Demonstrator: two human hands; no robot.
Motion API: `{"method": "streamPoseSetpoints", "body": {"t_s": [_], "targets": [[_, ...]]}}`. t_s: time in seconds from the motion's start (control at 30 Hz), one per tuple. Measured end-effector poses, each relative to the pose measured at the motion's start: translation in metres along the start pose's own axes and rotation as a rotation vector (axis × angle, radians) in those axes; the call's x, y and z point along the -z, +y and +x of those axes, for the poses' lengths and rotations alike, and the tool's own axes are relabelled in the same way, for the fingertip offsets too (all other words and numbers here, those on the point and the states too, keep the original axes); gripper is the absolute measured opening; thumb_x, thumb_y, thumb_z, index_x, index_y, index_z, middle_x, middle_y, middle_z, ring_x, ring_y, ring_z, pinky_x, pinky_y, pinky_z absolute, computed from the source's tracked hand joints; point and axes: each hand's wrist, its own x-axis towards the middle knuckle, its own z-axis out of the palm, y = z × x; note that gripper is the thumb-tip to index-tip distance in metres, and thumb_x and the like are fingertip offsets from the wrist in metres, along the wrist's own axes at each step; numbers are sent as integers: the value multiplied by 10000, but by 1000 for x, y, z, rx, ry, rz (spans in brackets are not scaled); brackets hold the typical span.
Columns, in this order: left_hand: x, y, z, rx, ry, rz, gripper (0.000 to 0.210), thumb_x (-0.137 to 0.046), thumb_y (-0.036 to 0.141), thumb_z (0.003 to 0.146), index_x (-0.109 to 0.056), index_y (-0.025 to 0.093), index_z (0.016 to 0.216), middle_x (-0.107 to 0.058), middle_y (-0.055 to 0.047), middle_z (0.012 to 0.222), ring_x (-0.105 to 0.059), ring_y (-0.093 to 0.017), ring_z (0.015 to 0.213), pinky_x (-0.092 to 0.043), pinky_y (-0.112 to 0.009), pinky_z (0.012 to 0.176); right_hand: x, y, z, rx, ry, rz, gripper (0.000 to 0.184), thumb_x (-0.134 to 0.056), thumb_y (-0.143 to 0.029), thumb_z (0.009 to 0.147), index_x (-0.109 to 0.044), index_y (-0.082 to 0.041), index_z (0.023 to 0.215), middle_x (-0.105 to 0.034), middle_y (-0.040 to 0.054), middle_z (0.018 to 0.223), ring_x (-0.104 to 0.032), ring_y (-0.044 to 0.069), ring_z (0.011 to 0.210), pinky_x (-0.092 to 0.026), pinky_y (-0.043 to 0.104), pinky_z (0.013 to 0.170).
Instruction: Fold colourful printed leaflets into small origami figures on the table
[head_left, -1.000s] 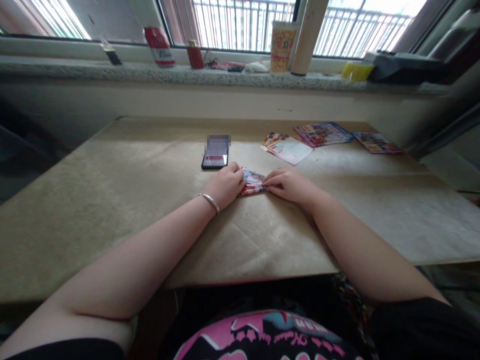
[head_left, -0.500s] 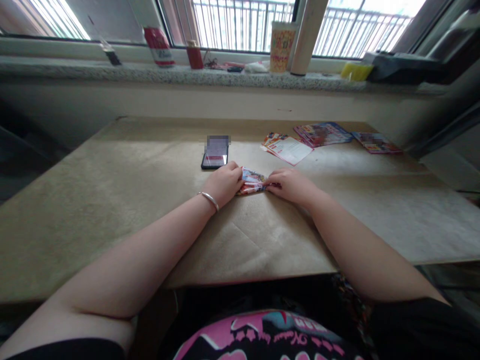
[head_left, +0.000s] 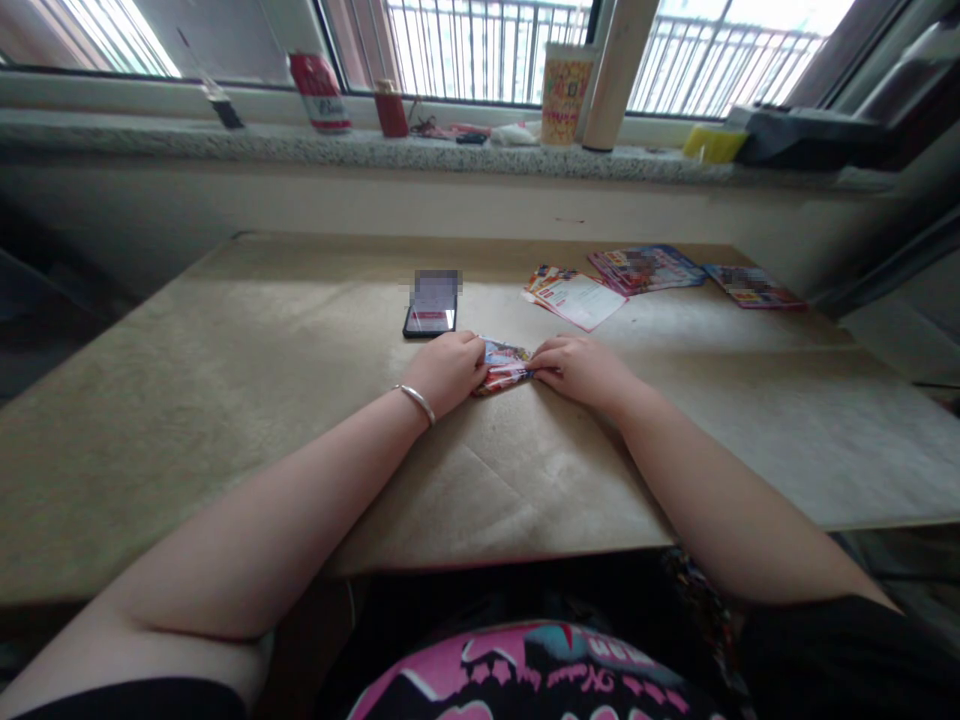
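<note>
Between my two hands, low on the table, is a colourful printed piece of paper (head_left: 506, 366), folded, with red, white and blue on it. My left hand (head_left: 448, 368), a silver bangle at its wrist, grips the paper's left end with bent fingers. At the right end, my right hand (head_left: 577, 370) pinches the paper's edge between thumb and fingers. The fingers hide both ends of the paper. Just beyond my left hand lies a phone (head_left: 431, 305) with its screen lit.
Several printed sheets, one with a white face (head_left: 581, 300), lie beyond my right hand. Glossy booklets (head_left: 645, 270) and another printed piece (head_left: 754, 287) are at the table's back right. Along the windowsill (head_left: 450, 155) stand a red can (head_left: 320, 92), a red bottle (head_left: 391, 110) and a patterned cup (head_left: 564, 95).
My left hand has shifted slightly down toward me, and the left end of the folded paper with it. My right hand keeps its pinch in nearly the same place.
</note>
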Motion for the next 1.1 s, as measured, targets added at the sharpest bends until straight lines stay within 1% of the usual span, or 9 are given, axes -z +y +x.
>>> {"method": "streamPoseSetpoints", "body": {"t_s": [0.17,0.27,0.43,0.53,0.63,0.7,0.8,0.97,1.1], "targets": [[-5,-3,0,-58,54,-47,195,-561,234,897,-699,158,1012,-695,-80,978,-634,-232,907,-500,-332,822,-5,6,1,15,35,8,244,-546,-241,923,-763,-209,1032,-748,54,1058,-661,198,965,-472,297,863],[-9,-7,1,-129,44,-70,218,-546,242,913,-745,188,986,-705,-73,963,-631,-230,892,-498,-345,835,-6,6,1,18,42,8,241,-549,-245,924,-765,-213,1024,-752,49,1051,-666,198,954,-477,302,857],[-15,-14,4,-158,82,-109,212,-563,231,908,-765,187,950,-714,-75,933,-627,-225,855,-508,-363,821,-6,6,2,7,56,11,232,-560,-239,915,-771,-210,1006,-757,45,1041,-673,200,945,-489,306,851],[-17,-16,5,-185,103,-135,214,-559,236,916,-766,186,926,-722,-75,931,-632,-236,904,-511,-384,861,-7,7,2,3,64,9,236,-557,-231,915,-772,-209,1009,-757,48,1045,-676,199,949,-494,308,857],[-17,-14,6,-219,93,-197,223,-533,179,913,-755,158,904,-722,-83,1008,-639,-224,992,-505,-356,926,-7,9,3,4,72,14,241,-553,-232,918,-772,-207,1015,-756,55,1053,-678,204,959,-500,317,864],[-17,-11,6,-195,66,-237,246,-501,150,913,-742,150,963,-716,-87,1068,-652,-212,1001,-516,-335,919,-8,10,3,5,74,16,241,-555,-232,916,-773,-204,1016,-756,61,1055,-679,208,964,-504,325,869],[-14,-8,4,-146,76,-289,323,-437,201,958,-686,158,1159,-717,-94,1087,-673,-204,964,-541,-342,874,-9,11,3,13,77,22,240,-557,-227,915,-773,-201,1017,-756,65,1057,-681,209,966,-506,327,875],[-9,-6,2,-404,55,-380,343,-435,325,990,-678,181,1186,-682,-71,1233,-612,-189,1176,-453,-359,1065,-8,11,4,19,68,38,244,-552,-233,917,-770,-202,1022,-754,67,1063,-678,206,973,-502,324,882],[-8,-5,2,-422,35,-287,346,-470,324,967,-669,168,1203,-668,-89,1255,-621,-209,1160,-469,-375,1048,-8,15,2,13,56,53,255,-539,-223,914,-765,-193,1030,-748,68,1069,-672,195,970,-494,308,888]]}}
